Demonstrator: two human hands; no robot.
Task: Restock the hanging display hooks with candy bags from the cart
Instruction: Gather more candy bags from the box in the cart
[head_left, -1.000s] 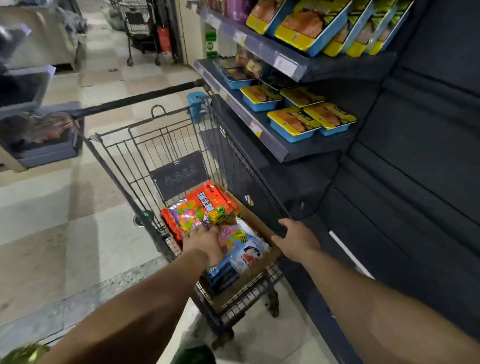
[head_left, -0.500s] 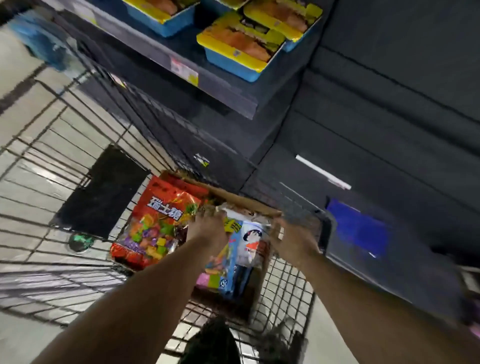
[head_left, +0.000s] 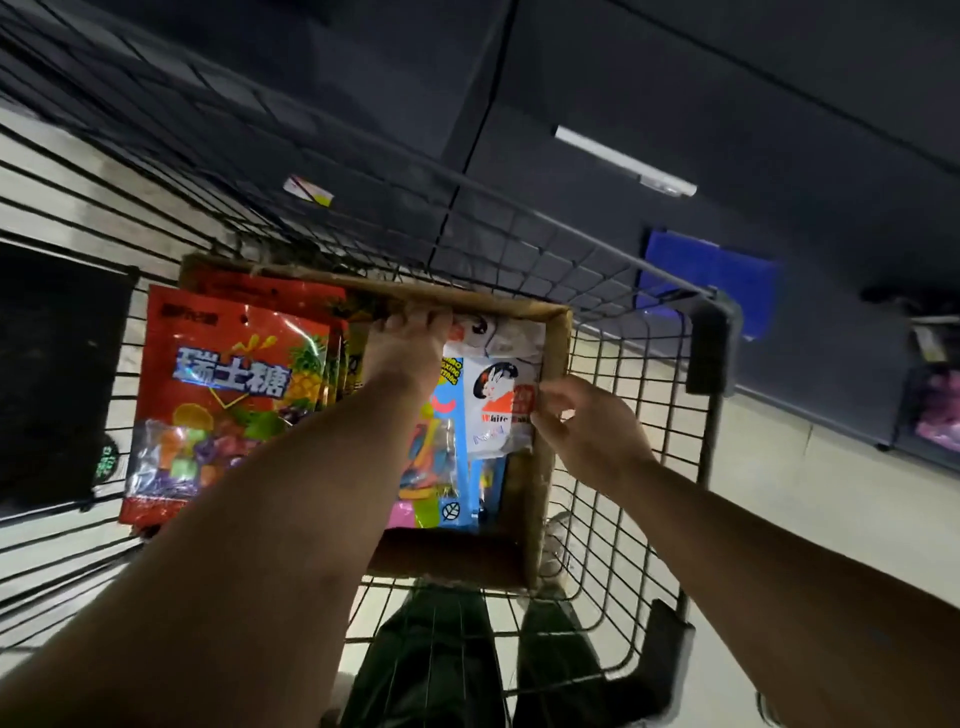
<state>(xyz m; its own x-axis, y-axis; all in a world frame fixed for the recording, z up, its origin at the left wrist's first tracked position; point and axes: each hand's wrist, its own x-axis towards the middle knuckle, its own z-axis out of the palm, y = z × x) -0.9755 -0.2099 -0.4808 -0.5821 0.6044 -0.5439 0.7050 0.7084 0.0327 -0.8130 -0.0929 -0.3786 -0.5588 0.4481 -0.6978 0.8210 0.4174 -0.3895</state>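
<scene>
The person is picking bags out of the box (head_left: 550, 364) that sits in the cart (head_left: 649, 467), and to my eye the clean way to do it is to take the white bag (head_left: 493, 410) by its top edge and draw it straight up, so the hang hole stays free for the hook and the blue bag (head_left: 441, 457) beside it isn't dragged along. The right hand (head_left: 587, 436) has thumb and fingers closed together in a pinch on the white bag's right edge. The left hand (head_left: 410, 348) reaches deeper, fingers curled over the tops of the bags by the box's far wall; whether it truly grips one I cannot tell. The red bags (head_left: 218, 395) stand at the left of the box, untouched.
</scene>
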